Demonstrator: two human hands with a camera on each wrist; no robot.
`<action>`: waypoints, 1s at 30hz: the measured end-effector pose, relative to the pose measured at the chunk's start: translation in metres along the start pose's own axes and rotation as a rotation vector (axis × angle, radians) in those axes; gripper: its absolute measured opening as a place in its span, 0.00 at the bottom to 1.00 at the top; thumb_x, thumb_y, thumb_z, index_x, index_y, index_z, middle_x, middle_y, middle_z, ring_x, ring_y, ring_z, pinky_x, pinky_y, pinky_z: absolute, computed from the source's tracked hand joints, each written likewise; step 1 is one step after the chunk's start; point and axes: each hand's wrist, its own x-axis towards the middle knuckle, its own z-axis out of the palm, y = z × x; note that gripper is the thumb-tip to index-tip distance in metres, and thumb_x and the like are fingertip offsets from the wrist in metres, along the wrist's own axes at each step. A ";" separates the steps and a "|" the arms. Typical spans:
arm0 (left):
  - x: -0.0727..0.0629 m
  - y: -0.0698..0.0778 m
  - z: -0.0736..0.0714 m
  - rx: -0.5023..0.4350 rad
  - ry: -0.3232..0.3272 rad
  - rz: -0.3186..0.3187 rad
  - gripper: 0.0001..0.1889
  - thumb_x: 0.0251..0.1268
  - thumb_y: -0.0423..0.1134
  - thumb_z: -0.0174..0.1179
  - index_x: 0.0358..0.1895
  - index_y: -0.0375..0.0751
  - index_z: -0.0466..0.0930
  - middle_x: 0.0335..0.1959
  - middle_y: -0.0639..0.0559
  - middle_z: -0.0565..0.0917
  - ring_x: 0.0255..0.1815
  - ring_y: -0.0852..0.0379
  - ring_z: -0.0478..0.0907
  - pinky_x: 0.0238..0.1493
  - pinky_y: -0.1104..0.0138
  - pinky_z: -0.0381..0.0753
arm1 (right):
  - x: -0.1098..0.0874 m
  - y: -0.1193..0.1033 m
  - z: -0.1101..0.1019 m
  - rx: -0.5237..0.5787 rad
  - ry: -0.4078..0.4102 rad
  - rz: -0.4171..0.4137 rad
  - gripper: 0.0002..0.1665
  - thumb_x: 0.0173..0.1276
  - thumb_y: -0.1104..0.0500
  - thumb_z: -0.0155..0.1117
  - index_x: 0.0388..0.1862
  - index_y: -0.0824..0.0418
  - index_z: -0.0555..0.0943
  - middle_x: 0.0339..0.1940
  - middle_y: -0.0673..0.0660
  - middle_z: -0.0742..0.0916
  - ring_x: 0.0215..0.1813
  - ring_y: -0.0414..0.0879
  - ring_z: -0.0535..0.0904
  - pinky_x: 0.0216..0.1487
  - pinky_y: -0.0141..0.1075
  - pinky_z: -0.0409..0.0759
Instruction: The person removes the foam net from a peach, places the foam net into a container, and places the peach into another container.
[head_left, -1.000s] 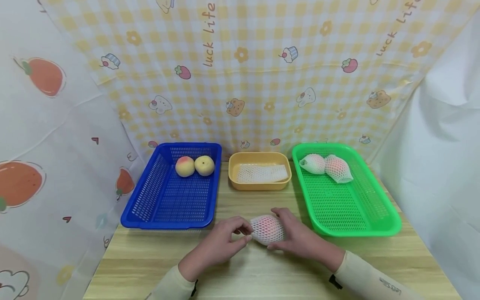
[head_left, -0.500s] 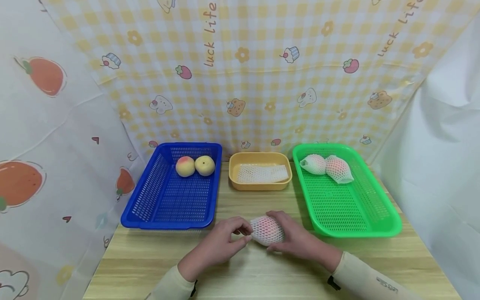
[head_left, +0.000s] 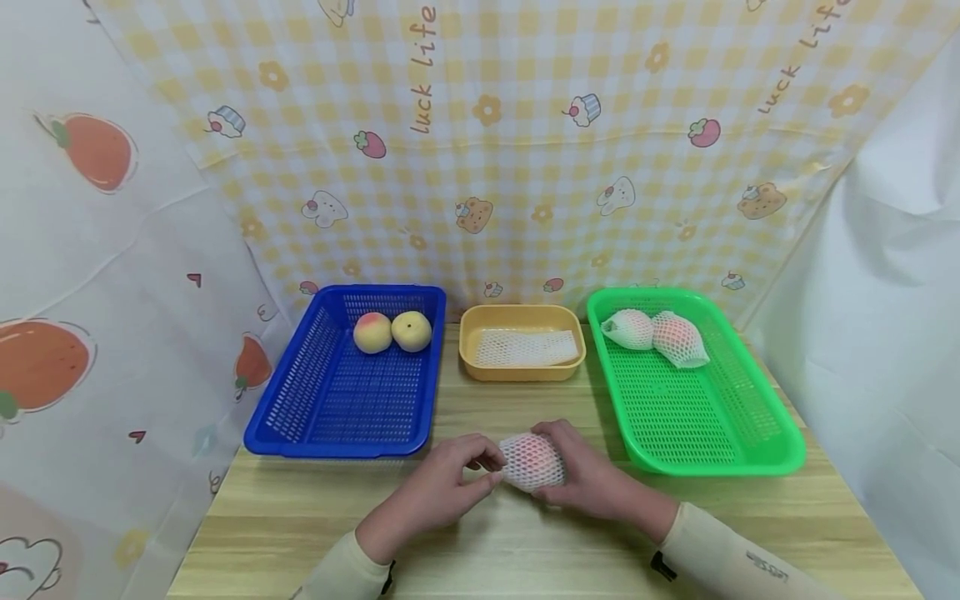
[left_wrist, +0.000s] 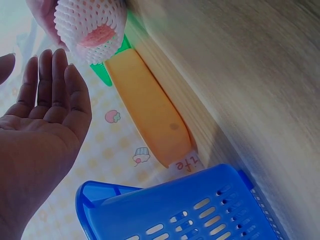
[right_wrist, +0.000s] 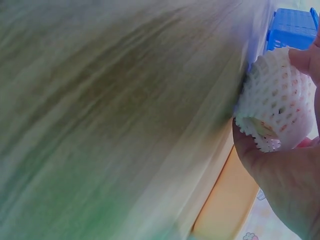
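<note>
One net-wrapped peach [head_left: 532, 461] at the front of the wooden counter [head_left: 525, 550], between two hands: right [head_left: 588, 479] curled round it, left [head_left: 453, 479] loose-fingered just beside it. Behind, left to right: blue basket [head_left: 360, 408], two bare peaches [head_left: 412, 332]; yellow tray [head_left: 521, 374], flat netting [head_left: 525, 348]; green basket [head_left: 667, 417], two wrapped fruits [head_left: 678, 339].

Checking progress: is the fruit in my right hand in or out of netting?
In: white netting covers the fruit; pink shows through its holes.

Your head view is bright, soft shadows toward the front edge of the desk [head_left: 525, 554]; your wrist views dimmer, hazy.
</note>
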 end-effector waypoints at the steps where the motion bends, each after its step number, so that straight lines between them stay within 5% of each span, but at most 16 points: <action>1: 0.000 0.000 0.000 -0.001 0.001 0.003 0.06 0.80 0.34 0.67 0.53 0.44 0.87 0.50 0.54 0.89 0.52 0.63 0.84 0.58 0.57 0.88 | 0.000 0.000 0.000 0.004 0.002 0.003 0.53 0.61 0.51 0.89 0.79 0.59 0.69 0.67 0.51 0.78 0.65 0.48 0.80 0.65 0.51 0.85; 16: 0.000 0.003 -0.001 -0.054 0.014 -0.035 0.06 0.82 0.37 0.66 0.54 0.46 0.88 0.50 0.59 0.89 0.53 0.63 0.85 0.61 0.54 0.87 | -0.007 -0.010 -0.009 0.094 0.096 0.002 0.53 0.59 0.58 0.88 0.79 0.56 0.69 0.68 0.53 0.78 0.65 0.50 0.80 0.64 0.50 0.85; 26: 0.004 -0.001 0.010 -0.144 0.226 -0.105 0.04 0.80 0.32 0.66 0.46 0.47 0.86 0.46 0.55 0.88 0.50 0.57 0.85 0.54 0.59 0.89 | -0.009 -0.012 -0.011 0.085 0.098 -0.016 0.55 0.58 0.55 0.89 0.80 0.51 0.69 0.68 0.49 0.78 0.66 0.47 0.79 0.66 0.52 0.84; 30: 0.005 -0.002 0.012 -0.157 0.250 -0.141 0.05 0.79 0.32 0.67 0.44 0.48 0.86 0.45 0.53 0.88 0.49 0.56 0.85 0.53 0.59 0.89 | -0.009 -0.017 -0.012 0.087 0.102 -0.034 0.55 0.57 0.55 0.90 0.80 0.50 0.69 0.69 0.48 0.78 0.67 0.47 0.78 0.67 0.51 0.84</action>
